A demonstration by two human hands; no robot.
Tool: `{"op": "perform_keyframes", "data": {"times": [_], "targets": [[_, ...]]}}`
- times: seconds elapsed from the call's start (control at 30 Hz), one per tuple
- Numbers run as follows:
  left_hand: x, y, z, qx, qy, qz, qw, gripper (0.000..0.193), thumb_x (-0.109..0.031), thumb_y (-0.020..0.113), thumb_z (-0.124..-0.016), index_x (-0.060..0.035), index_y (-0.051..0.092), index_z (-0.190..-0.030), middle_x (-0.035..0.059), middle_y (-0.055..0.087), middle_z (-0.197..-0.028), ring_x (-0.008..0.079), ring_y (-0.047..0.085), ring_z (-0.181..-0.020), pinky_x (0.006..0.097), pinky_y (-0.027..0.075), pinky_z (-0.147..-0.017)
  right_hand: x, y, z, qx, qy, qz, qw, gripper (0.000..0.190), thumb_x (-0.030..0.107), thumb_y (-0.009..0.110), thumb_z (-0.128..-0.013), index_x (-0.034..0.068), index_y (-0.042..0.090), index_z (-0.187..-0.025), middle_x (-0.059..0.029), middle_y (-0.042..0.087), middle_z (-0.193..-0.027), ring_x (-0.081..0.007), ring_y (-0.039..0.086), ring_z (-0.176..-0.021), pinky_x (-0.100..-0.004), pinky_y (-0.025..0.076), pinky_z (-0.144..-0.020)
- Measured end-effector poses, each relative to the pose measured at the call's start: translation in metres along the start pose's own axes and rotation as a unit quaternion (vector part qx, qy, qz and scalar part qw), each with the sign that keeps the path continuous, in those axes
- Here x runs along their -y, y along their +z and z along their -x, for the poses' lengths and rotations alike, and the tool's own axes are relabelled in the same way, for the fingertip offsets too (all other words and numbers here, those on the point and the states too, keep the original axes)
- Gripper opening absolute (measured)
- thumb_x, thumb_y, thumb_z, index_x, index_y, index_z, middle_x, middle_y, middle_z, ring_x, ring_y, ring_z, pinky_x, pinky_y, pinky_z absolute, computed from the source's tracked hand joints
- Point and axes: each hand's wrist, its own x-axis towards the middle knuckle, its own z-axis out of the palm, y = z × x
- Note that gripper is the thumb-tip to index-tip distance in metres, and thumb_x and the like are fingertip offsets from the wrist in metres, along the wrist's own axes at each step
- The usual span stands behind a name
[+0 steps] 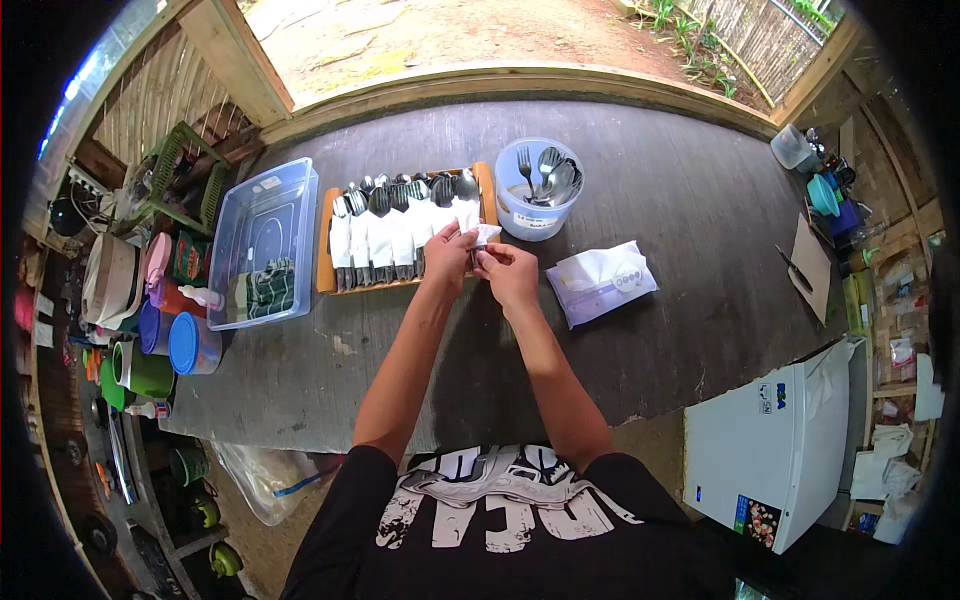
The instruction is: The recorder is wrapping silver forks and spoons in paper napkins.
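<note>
My left hand and my right hand meet at the right front corner of a wooden tray. Pinched between their fingertips is a white paper napkin, with what looks like a dark cutlery handle beneath it, mostly hidden by the fingers. In the tray lie several sets of metal cutlery, each wrapped round the middle with a white napkin; spoon heads point away from me. Behind my right hand stands a clear plastic tub of loose forks and spoons. A soft tissue pack lies right of that hand.
Left of the tray, a clear plastic box holds a folded green checked cloth. Lidded containers crowd the dark tabletop's left edge. At right lie a knife and brown board; a white chest freezer stands below.
</note>
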Motion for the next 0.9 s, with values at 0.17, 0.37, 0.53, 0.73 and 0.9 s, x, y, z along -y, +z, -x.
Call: {"op": "perform_keyframes", "data": {"times": [0.17, 0.37, 0.53, 0.73, 0.9], "targets": [[0.003, -0.023, -0.007, -0.012, -0.038, -0.008, 0.999, 0.042, -0.006, 0.062, -0.096, 0.0065, 0.05, -0.134, 0.0106, 0.066, -0.104, 0.016, 0.067, -0.082, 0.0273, 0.056, -0.066, 0.005, 0.01, -0.002, -0.005, -0.006, 0.044, 0.999, 0.016, -0.003, 0.068, -0.09, -0.01, 0.068, -0.104, -0.0126, 0.072, -0.09, -0.0163, 0.07, -0.074, -0.0273, 0.061, -0.065], [0.003, -0.025, 0.021, -0.065, 0.034, -0.122, 0.99, 0.033, -0.016, 0.065, -0.096, 0.0061, 0.061, -0.121, 0.0118, 0.069, -0.1, 0.0162, 0.07, -0.082, 0.0259, 0.056, -0.068, 0.0, 0.002, -0.001, -0.029, -0.092, 0.207, 0.974, 0.017, 0.004, 0.073, -0.086, -0.006, 0.072, -0.1, -0.012, 0.074, -0.086, -0.0155, 0.072, -0.071, -0.0287, 0.057, -0.059], [0.003, -0.034, 0.039, -0.176, 0.221, -0.337, 0.898, 0.025, -0.019, 0.064, -0.096, 0.003, 0.069, -0.106, 0.0118, 0.073, -0.089, 0.0171, 0.069, -0.072, 0.0298, 0.054, -0.066, 0.001, 0.007, 0.017, -0.083, -0.271, 0.392, 0.875, 0.027, 0.013, 0.077, -0.082, -0.001, 0.072, -0.104, -0.0122, 0.071, -0.09, -0.0225, 0.071, -0.075, -0.035, 0.055, -0.067], [0.021, -0.048, 0.059, -0.152, 0.26, -0.379, 0.875, 0.022, -0.02, 0.064, -0.096, 0.0004, 0.07, -0.102, 0.0137, 0.074, -0.084, 0.0209, 0.071, -0.072, 0.0327, 0.054, -0.068, -0.002, 0.008, 0.063, -0.061, -0.309, 0.361, 0.878, 0.027, 0.014, 0.07, -0.088, 0.003, 0.067, -0.112, -0.0159, 0.062, -0.109, -0.0333, 0.066, -0.093, -0.043, 0.053, -0.077], [0.035, -0.046, 0.063, -0.098, 0.277, -0.361, 0.885, 0.019, -0.017, 0.065, -0.096, -0.0002, 0.07, -0.102, 0.0139, 0.074, -0.085, 0.0202, 0.072, -0.075, 0.0322, 0.054, -0.069, -0.018, -0.001, 0.083, 0.008, -0.322, 0.304, 0.897, 0.02, 0.007, 0.067, -0.09, 0.002, 0.068, -0.109, -0.0145, 0.065, -0.107, -0.0266, 0.068, -0.082, -0.0343, 0.055, -0.069]]}}
